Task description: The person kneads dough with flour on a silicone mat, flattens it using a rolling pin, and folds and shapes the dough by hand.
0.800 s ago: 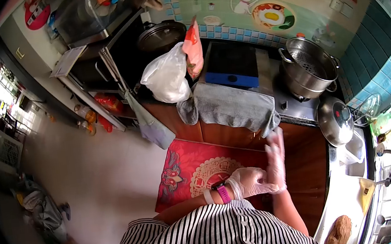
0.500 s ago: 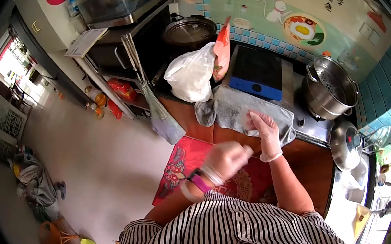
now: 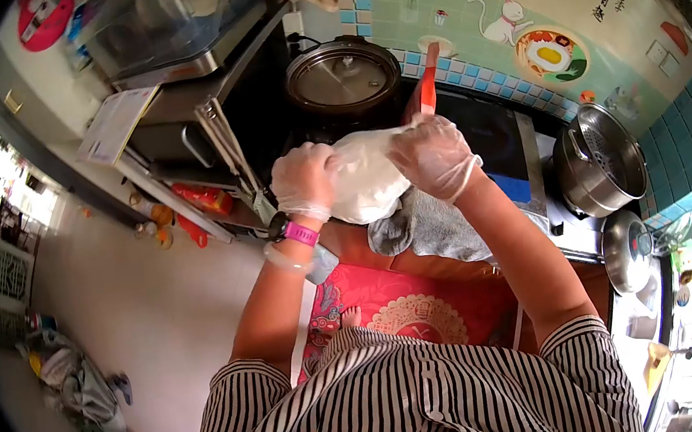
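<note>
From my remote station I find a bulging white plastic bag (image 3: 366, 180) at the wearer's twelve o'clock, contents unidentified. The gloved left hand (image 3: 304, 179) sits at its nine o'clock edge, the right hand (image 3: 436, 158) at three, fingers curled; whether they are closed on plastic I cannot tell. Twelve o'clock of the bag: lidded pot (image 3: 344, 78), contents not discernible. Three o'clock: steel pot (image 3: 594, 185) containing a perforated insert (image 3: 601, 151).
</note>
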`<action>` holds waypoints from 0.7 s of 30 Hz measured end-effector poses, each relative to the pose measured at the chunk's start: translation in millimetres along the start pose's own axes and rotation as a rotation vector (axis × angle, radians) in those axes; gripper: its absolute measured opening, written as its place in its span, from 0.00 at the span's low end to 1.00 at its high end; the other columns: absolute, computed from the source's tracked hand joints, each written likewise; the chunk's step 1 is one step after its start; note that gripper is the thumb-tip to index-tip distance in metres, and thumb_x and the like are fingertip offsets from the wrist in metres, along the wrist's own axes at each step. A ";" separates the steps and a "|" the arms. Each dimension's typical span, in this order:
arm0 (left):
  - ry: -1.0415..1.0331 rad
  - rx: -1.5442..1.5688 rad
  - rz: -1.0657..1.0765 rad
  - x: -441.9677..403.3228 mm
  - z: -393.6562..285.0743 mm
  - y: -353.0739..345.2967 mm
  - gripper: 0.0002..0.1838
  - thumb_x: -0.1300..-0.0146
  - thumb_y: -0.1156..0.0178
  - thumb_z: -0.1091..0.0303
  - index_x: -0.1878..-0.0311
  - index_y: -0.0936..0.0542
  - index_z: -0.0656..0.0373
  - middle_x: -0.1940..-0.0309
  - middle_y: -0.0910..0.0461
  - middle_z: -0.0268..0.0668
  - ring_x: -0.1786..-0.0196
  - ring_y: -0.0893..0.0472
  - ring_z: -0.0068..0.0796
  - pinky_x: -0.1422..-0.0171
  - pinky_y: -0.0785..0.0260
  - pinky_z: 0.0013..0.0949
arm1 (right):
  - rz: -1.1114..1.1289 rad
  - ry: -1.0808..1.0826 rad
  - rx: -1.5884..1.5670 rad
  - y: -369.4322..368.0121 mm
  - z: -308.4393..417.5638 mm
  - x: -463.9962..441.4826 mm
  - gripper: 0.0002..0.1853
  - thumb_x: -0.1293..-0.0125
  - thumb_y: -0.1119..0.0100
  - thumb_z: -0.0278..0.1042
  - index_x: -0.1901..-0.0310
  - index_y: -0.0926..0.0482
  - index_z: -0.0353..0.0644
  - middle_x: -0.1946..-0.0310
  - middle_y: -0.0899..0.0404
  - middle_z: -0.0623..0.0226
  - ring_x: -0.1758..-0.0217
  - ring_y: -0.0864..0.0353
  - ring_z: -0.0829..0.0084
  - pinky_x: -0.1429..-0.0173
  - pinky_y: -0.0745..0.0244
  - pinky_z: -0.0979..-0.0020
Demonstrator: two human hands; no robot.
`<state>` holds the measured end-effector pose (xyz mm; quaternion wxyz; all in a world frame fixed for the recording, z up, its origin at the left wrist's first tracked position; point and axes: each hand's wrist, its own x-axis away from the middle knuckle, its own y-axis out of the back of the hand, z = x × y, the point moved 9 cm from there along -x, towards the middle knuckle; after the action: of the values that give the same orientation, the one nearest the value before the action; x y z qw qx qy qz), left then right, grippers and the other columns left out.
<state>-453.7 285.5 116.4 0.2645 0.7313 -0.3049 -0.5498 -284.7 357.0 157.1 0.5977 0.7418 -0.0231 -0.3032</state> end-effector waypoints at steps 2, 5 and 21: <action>-0.025 0.042 0.042 -14.1 9.1 5.9 0.05 0.35 0.30 0.63 0.64 0.16 0.51 0.65 0.16 0.37 0.59 0.16 0.49 0.54 0.26 0.51 | 0.119 -0.162 -0.075 -13.6 -15.5 12.2 0.15 0.26 0.40 0.46 0.64 0.13 0.44 0.68 0.12 0.54 0.60 0.10 0.51 0.53 0.17 0.51; -0.082 0.162 0.062 -23.1 26.8 2.7 0.05 0.33 0.32 0.64 0.63 0.17 0.53 0.66 0.17 0.40 0.59 0.16 0.51 0.54 0.25 0.52 | 0.216 -0.319 -0.155 -34.4 -19.9 37.6 0.14 0.25 0.42 0.45 0.61 0.13 0.44 0.67 0.11 0.54 0.62 0.10 0.51 0.57 0.16 0.51; -0.272 0.196 0.129 -56.4 46.0 1.2 0.05 0.36 0.34 0.70 0.61 0.22 0.52 0.65 0.19 0.37 0.58 0.18 0.49 0.54 0.28 0.50 | 0.439 -0.582 -0.281 -83.0 -12.0 5.2 0.10 0.27 0.38 0.36 0.55 0.12 0.40 0.62 0.11 0.48 0.57 0.10 0.47 0.49 0.16 0.52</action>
<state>-510.1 323.9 141.8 0.1829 0.6514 -0.4361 -0.5933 -302.0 389.1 81.4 0.7125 0.5133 -0.3081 -0.3659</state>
